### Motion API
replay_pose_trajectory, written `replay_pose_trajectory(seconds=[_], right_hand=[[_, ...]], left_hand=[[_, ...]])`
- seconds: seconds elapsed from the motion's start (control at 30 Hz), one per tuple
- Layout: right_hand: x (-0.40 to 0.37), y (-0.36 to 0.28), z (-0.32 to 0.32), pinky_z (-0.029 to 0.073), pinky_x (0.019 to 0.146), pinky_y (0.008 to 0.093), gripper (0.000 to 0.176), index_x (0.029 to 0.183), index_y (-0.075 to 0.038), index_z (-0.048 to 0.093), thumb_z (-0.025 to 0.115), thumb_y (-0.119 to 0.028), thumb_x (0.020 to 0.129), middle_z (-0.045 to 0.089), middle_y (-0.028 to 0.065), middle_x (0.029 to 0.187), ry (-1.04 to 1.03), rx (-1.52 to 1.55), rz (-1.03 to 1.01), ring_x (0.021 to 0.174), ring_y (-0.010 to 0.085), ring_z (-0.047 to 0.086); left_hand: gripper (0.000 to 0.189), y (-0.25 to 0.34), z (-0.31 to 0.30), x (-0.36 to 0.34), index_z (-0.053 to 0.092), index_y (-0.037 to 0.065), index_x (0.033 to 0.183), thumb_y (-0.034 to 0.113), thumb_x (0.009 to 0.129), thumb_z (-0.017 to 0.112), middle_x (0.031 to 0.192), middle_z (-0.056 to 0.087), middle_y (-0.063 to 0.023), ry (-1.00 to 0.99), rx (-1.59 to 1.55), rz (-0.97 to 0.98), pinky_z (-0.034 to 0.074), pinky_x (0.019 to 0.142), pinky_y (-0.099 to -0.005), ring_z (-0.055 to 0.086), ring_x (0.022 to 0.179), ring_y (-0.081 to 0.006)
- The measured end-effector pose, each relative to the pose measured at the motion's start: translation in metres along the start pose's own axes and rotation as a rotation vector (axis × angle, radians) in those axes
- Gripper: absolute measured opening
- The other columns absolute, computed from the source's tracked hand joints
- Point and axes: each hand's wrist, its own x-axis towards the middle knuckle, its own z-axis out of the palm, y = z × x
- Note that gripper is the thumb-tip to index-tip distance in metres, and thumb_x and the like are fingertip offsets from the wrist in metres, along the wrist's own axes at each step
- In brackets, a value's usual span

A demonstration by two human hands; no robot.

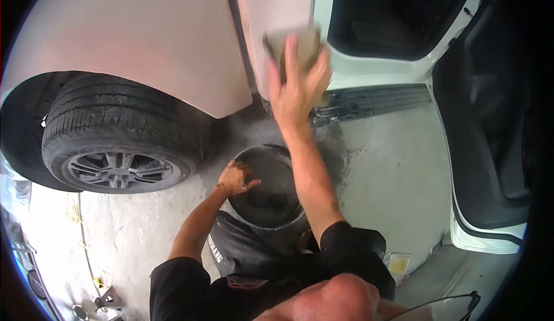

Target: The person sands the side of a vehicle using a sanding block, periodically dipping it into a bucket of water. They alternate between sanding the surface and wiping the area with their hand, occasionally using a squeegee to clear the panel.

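My right hand (pixel 298 84) is raised against the pinkish-white door-edge panel (pixel 274 4) of a vehicle. Its fingers are spread over a tan, squarish sanding block (pixel 301 41) with dark edges, blurred by motion. Lower down, my left hand (pixel 234 178) grips the rim of a round black bucket (pixel 268 227). The thumb reaches inside the rim, and some of the fingers are hidden. Dark contents show within the bucket, too dim to make out.
A wheel (pixel 121 136) sits under the fender (pixel 138 38) at left. An open door (pixel 485 119) stands at right, with a dark ribbed sill step (pixel 375 102) beside the doorway. A yellowish square (pixel 399 263) lies on the floor (pixel 392 177). Metal parts (pixel 108 302) lie at lower left.
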Motion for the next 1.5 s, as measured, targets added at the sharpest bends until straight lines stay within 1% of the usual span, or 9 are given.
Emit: replay_pose_trajectory(seconds=[0.07, 0.27, 0.43, 0.57, 0.8, 1.0, 1.13, 1.3, 1.5], right_hand=[[0.034, -0.005, 0.002, 0.042, 0.097, 0.0570, 0.060, 0.149, -0.019, 0.055, 0.072, -0.033, 0.094, 0.037, 0.0390, 0.145, 0.089, 0.032, -0.021, 0.122, 0.0513, 0.048], [-0.063, 0.017, 0.008, 0.042, 0.095, 0.0563, 0.058, 0.150, -0.020, 0.055, 0.071, -0.034, 0.095, 0.039, 0.0387, 0.145, 0.033, 0.002, -0.012, 0.121, 0.0503, 0.048], [0.016, 0.002, 0.004, 0.041, 0.096, 0.0552, 0.061, 0.149, -0.019, 0.057, 0.075, -0.033, 0.092, 0.039, 0.0365, 0.145, 0.109, 0.052, 0.043, 0.121, 0.0490, 0.048], [-0.053, 0.018, 0.008, 0.041, 0.097, 0.0559, 0.066, 0.151, -0.019, 0.054, 0.076, -0.032, 0.090, 0.040, 0.0368, 0.145, 0.042, 0.022, -0.024, 0.120, 0.0485, 0.049], [0.028, 0.010, -0.005, 0.041, 0.097, 0.0565, 0.075, 0.154, -0.020, 0.049, 0.080, -0.025, 0.085, 0.038, 0.0376, 0.144, 0.079, 0.039, -0.035, 0.121, 0.0503, 0.048], [-0.057, 0.021, -0.008, 0.041, 0.096, 0.0560, 0.082, 0.156, -0.020, 0.047, 0.083, -0.024, 0.082, 0.038, 0.0371, 0.144, -0.023, 0.047, -0.040, 0.121, 0.0503, 0.048], [0.023, 0.011, -0.014, 0.041, 0.096, 0.0558, 0.077, 0.154, -0.020, 0.049, 0.080, -0.027, 0.085, 0.039, 0.0360, 0.144, 0.000, 0.036, -0.007, 0.121, 0.0482, 0.048], [-0.032, 0.015, -0.008, 0.041, 0.096, 0.0553, 0.073, 0.154, -0.022, 0.049, 0.078, -0.028, 0.087, 0.037, 0.0366, 0.145, 0.024, 0.051, -0.012, 0.120, 0.0477, 0.048], [0.034, 0.020, -0.005, 0.042, 0.092, 0.0554, 0.073, 0.153, -0.024, 0.050, 0.079, -0.026, 0.086, 0.038, 0.0369, 0.144, 0.076, 0.031, -0.064, 0.117, 0.0485, 0.049]], left_hand=[[0.058, 0.000, -0.009, 0.009, 0.077, 0.007, 0.095, 0.063, 0.092, 0.061, 0.100, 0.073, -0.0100, -0.027, -0.036, -0.019, 0.043, 0.101, -0.0399, 0.065, 0.105, -0.0270], [0.053, 0.001, -0.003, 0.006, 0.077, 0.009, 0.095, 0.060, 0.093, 0.062, 0.103, 0.073, -0.0099, -0.055, 0.029, -0.002, 0.043, 0.101, -0.0408, 0.064, 0.106, -0.0269], [0.050, -0.002, 0.004, 0.007, 0.077, 0.008, 0.093, 0.057, 0.091, 0.065, 0.099, 0.072, -0.0098, 0.010, -0.032, -0.003, 0.043, 0.100, -0.0412, 0.065, 0.104, -0.0277], [0.050, -0.004, 0.002, 0.006, 0.077, 0.009, 0.095, 0.057, 0.093, 0.064, 0.101, 0.072, -0.0099, 0.006, -0.010, 0.008, 0.043, 0.101, -0.0408, 0.064, 0.106, -0.0274], [0.050, 0.003, -0.006, 0.011, 0.077, 0.008, 0.096, 0.057, 0.092, 0.064, 0.101, 0.072, -0.0104, -0.083, -0.005, -0.033, 0.043, 0.100, -0.0414, 0.064, 0.106, -0.0280], [0.050, -0.006, 0.005, 0.004, 0.078, 0.009, 0.098, 0.057, 0.093, 0.064, 0.102, 0.073, -0.0100, -0.032, 0.044, 0.002, 0.042, 0.100, -0.0414, 0.064, 0.107, -0.0276], [0.048, 0.004, -0.002, 0.009, 0.077, 0.009, 0.097, 0.055, 0.093, 0.064, 0.102, 0.073, -0.0106, -0.081, 0.012, -0.019, 0.043, 0.100, -0.0412, 0.064, 0.107, -0.0279], [0.047, -0.002, 0.002, 0.008, 0.076, 0.009, 0.098, 0.054, 0.092, 0.066, 0.101, 0.072, -0.0103, -0.007, 0.035, 0.005, 0.043, 0.100, -0.0412, 0.064, 0.106, -0.0279], [0.046, -0.003, 0.004, 0.009, 0.075, 0.009, 0.100, 0.053, 0.092, 0.067, 0.102, 0.072, -0.0099, -0.039, 0.017, -0.007, 0.042, 0.101, -0.0413, 0.063, 0.107, -0.0277]])
